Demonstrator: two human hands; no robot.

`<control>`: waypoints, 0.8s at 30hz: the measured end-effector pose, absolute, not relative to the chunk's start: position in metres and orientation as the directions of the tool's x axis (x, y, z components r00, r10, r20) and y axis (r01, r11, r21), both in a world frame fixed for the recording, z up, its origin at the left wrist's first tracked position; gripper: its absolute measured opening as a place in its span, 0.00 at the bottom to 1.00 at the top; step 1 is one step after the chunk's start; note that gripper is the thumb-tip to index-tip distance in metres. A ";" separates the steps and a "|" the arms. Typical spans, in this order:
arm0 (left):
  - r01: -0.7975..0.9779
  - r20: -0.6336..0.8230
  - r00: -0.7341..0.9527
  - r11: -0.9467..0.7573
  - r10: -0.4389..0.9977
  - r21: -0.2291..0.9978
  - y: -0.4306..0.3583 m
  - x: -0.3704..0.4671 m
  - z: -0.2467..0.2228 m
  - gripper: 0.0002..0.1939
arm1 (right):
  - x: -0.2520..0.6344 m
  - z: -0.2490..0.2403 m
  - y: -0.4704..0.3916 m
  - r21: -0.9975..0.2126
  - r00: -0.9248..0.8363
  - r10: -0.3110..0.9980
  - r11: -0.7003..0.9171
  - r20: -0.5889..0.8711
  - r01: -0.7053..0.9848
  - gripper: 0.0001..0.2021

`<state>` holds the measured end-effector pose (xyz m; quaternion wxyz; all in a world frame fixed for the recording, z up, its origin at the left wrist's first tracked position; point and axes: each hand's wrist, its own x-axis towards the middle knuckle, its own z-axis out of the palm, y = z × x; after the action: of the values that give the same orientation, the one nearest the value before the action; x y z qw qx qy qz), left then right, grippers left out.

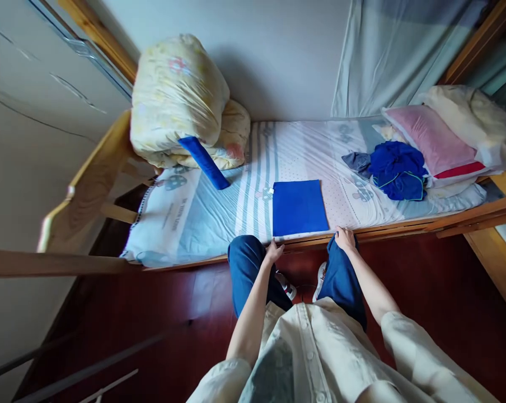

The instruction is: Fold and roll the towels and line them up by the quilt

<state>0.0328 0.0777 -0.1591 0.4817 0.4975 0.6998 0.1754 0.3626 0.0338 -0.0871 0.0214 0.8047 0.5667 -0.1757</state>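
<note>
A flat blue cloth (300, 208) lies on the bed near its front edge, a small white tag at its left side. My left hand (273, 251) rests at the wooden bed edge beside my left knee, thumb apart from the fingers, holding nothing visible. At the edge by my right knee is my right hand (345, 238), its fingers curled down; whether they grip anything is too small to tell. A long rolled blue cloth (205, 162) leans from the bundled quilt onto the sheet. Farther right sits a crumpled blue garment (398, 169).
The yellowish quilt (175, 95) is heaped at the bed's left end. A pink pillow (433, 137) and a pale pillow (479, 123) lie at the right. A wooden rail (55, 263) borders the left end, and a curtain (374, 61) hangs behind.
</note>
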 end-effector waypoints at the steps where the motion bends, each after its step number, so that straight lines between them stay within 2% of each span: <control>1: 0.494 -0.525 -0.051 0.479 0.849 0.726 0.081 0.033 -0.158 0.30 | 0.362 -0.085 0.037 -0.177 0.286 0.904 -0.353 -0.318 0.919 0.21; 4: 0.424 -0.568 -0.086 0.546 0.818 0.723 0.091 0.032 -0.156 0.27 | 0.364 -0.080 0.044 -0.228 0.263 0.902 -0.351 -0.342 0.908 0.24; 10: 0.282 -0.643 -0.134 0.651 0.754 0.704 0.096 0.035 -0.159 0.30 | 0.368 -0.077 0.050 -0.333 0.210 0.902 -0.343 -0.377 0.878 0.23; 14: 0.197 -0.655 -0.151 0.671 0.741 0.714 0.097 0.038 -0.157 0.30 | 0.368 -0.081 0.052 -0.346 0.195 0.903 -0.335 -0.382 0.876 0.23; 24: 0.087 -0.654 -0.182 0.674 0.735 0.733 0.108 0.035 -0.159 0.23 | 0.373 -0.089 0.064 -0.375 0.182 0.897 -0.343 -0.402 0.861 0.27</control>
<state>0.0349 0.1076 -0.1593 0.5714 0.2875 0.7146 0.2832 0.3725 0.0643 -0.0891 -0.0315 0.7680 0.5725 -0.2855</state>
